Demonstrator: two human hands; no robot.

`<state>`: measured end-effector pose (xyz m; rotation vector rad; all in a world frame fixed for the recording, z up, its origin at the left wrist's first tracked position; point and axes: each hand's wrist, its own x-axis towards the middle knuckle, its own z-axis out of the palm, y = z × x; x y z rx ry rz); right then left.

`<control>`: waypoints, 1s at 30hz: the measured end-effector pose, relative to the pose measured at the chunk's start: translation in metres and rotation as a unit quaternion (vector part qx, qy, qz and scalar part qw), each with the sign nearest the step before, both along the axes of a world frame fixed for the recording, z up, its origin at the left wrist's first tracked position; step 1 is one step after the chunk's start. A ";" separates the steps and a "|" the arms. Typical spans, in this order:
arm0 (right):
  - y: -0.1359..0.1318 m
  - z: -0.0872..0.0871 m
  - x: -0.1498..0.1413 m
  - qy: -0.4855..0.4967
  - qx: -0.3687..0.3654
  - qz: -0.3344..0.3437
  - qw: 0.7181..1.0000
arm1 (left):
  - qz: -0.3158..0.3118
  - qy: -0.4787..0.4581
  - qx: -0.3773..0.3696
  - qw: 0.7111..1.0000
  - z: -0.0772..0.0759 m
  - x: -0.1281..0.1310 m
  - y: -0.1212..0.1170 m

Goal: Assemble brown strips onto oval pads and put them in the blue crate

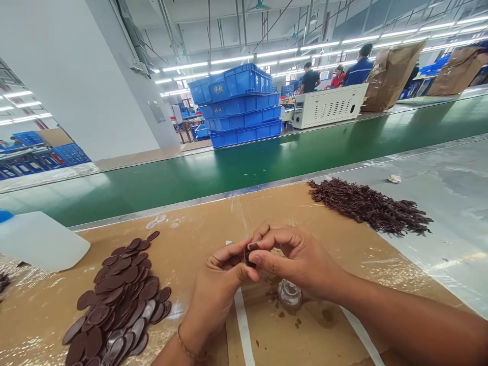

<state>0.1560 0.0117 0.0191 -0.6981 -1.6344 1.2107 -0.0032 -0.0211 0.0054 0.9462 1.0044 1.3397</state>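
Observation:
My left hand and my right hand meet above the cardboard-covered table. Between the fingertips of both is a small dark brown piece, mostly covered by the fingers, so its exact kind does not show. Below my right hand stands a small clear glass dish, with brown stains on the cardboard around it. Left of my hands lies a heap of flat oval dark brown discs. A pile of thin, twisted dark brown strips lies to the right, beyond my right hand.
A white plastic jug lies at the left edge. A green conveyor belt runs behind the table. Past it are stacked blue crates, a white machine, a brown paper-covered box and several people. A crumpled scrap lies at right.

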 end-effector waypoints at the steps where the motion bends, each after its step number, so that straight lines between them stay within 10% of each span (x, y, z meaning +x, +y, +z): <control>1: 0.000 0.000 0.000 0.002 -0.002 0.000 1.000 | -0.005 -0.001 0.001 1.000 0.000 0.000 0.000; 30: -0.001 0.000 -0.001 0.012 -0.024 0.003 1.000 | -0.002 -0.001 -0.002 1.000 0.004 0.000 0.002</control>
